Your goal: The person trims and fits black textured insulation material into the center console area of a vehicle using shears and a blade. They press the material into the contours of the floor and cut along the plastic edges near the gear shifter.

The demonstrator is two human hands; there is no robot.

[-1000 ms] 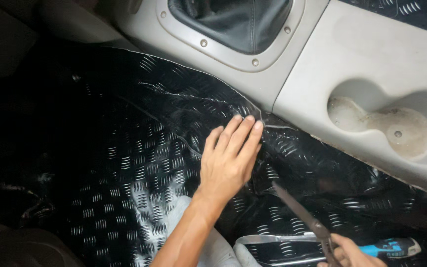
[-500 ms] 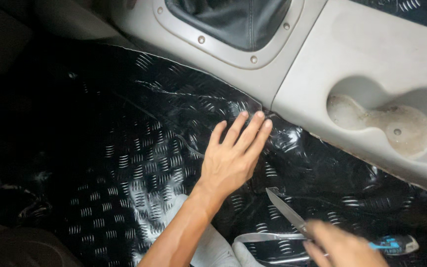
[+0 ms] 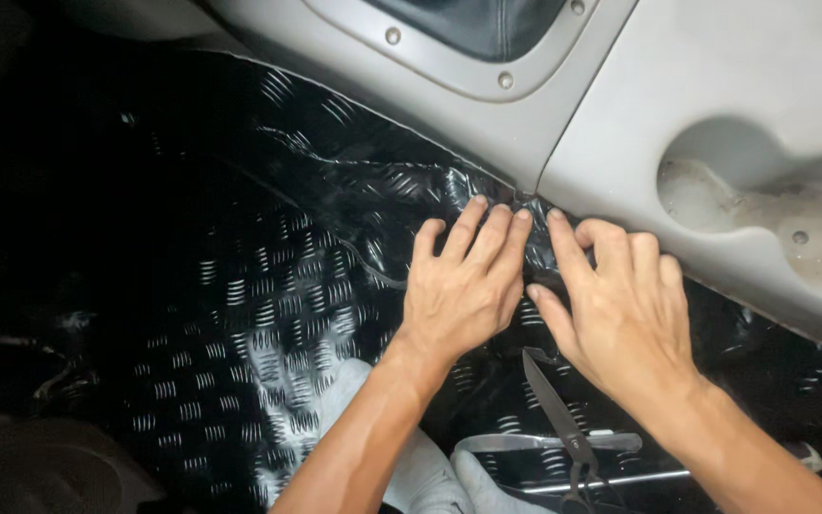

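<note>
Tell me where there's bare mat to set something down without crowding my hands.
The black tread-pattern mat lies bare to the left of the left hand. It is crowded at the grey console edge, where the left hand and right hand press, and below them, where open scissors lie.

Glossy black tread-patterned mat [image 3: 240, 314]; matt grey plastic console [image 3: 639, 124].

We see a glossy black floor mat [image 3: 240, 314] embossed with a silvery checker-plate tread pattern; the centre console [image 3: 696, 105] is plain pale grey, its cup holder [image 3: 773, 214] stained brownish; the gear-lever boot [image 3: 487, 19] is dark; the scissors [image 3: 558, 419] are dark metal.
</note>
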